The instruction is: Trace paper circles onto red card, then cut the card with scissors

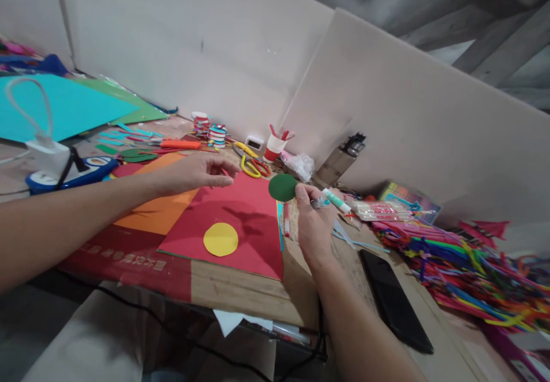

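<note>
In the head view, my right hand pinches a dark green paper circle by its right edge, above the red paper sheet. A small clear-and-blue object shows by this hand, and I cannot tell if it is held. My left hand hovers over the left part of the red sheet, fingers curved and apart, with nothing in them. On the red sheet lies a yellow paper circle. An orange paper sheet lies partly under the red one, below my left forearm.
Behind the sheets are yellow-handled scissors and a red-and-white cup of sticks. A glue stick, a black phone and a colourful heap of pipe cleaners lie rightward. A blue power strip stands left.
</note>
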